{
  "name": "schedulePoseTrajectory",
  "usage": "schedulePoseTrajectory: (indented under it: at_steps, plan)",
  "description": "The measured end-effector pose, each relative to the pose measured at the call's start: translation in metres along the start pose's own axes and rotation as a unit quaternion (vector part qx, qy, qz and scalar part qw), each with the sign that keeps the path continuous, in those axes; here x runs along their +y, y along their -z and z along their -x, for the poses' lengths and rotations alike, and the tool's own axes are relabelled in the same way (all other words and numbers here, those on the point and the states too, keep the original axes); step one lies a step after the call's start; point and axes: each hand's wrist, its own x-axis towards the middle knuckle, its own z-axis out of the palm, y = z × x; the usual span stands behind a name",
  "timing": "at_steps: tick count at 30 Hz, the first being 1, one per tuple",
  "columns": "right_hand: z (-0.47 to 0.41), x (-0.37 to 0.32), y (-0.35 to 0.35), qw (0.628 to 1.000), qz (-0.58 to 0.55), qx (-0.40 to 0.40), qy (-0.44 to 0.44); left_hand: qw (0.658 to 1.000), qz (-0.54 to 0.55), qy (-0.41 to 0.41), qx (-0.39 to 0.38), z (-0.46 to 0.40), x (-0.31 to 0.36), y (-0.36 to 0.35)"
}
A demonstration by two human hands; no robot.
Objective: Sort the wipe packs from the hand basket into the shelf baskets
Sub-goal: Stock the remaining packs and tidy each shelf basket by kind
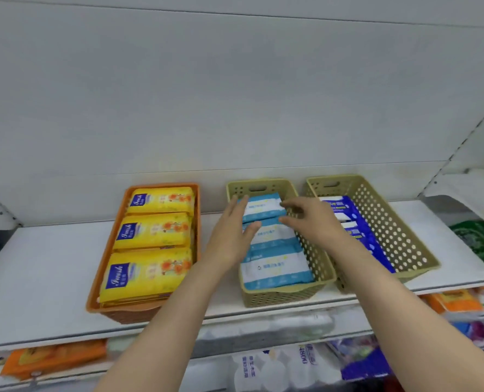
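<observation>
Over the middle shelf basket you had both hands working at the light-blue wipe packs, which lay in a row of three from back to front. Your left hand reached in from the basket's left side with fingers straight and relaxed, lying along the left edge of the rear light-blue pack, thumb toward the pack behind the front one. Your right hand came in from the right, fingers loosely bent over that same pack's right edge; whether they pinched it or only touched it could not be told. Both forearms stretched forward and slightly inward.

By my reading, you were seating or squaring that rear pack, so the placing step was nearly finished. Yellow packs filled the orange basket, and dark-blue packs lay in the right basket. No hand basket was in view; your next move likely called for letting go and reaching back to it.
</observation>
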Motion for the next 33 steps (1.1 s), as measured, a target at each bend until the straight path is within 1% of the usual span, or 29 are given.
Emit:
schedulePoseTrajectory:
  at_steps: [1,3,5,7,10,12,17,21,24,26,30,33]
  plan:
    - [-0.002,0.005,-0.005,1.000,0.009,-0.020,0.016,0.999,0.022,0.033,0.017,-0.002,-0.001,-0.006]
    - [-0.011,0.015,-0.011,0.997,0.017,-0.062,0.051,0.993,0.057,0.071,0.076,-0.006,-0.003,-0.020]
    - [-0.025,0.018,-0.017,0.989,0.034,-0.099,0.102,0.987,0.056,0.096,0.120,-0.007,-0.006,-0.028]
    - [-0.040,0.017,-0.023,0.978,0.071,-0.139,0.140,0.984,0.047,0.118,0.123,-0.006,-0.010,-0.033]
    - [-0.060,0.013,-0.033,0.955,0.148,-0.193,0.170,0.977,0.094,0.152,0.115,-0.003,-0.014,-0.037]
    - [-0.068,0.013,-0.039,0.944,0.189,-0.207,0.174,0.971,0.113,0.169,0.124,-0.001,-0.015,-0.037]
    - [-0.074,0.014,-0.051,0.943,0.209,-0.201,0.163,0.967,0.118,0.176,0.142,-0.001,-0.014,-0.038]
    - [-0.074,0.011,-0.045,0.942,0.201,-0.206,0.173,0.967,0.122,0.175,0.139,-0.001,-0.014,-0.038]
    - [-0.063,0.014,-0.035,0.955,0.157,-0.162,0.193,0.966,0.135,0.175,0.131,0.000,-0.013,-0.037]
    - [-0.049,0.018,-0.034,0.962,0.137,-0.143,0.190,0.965,0.149,0.176,0.126,0.000,-0.012,-0.037]
    - [-0.027,0.021,-0.042,0.961,0.184,-0.118,0.170,0.964,0.153,0.179,0.122,-0.001,-0.014,-0.038]
    - [-0.028,0.015,-0.047,0.967,0.179,-0.107,0.148,0.965,0.157,0.175,0.113,-0.001,-0.015,-0.038]
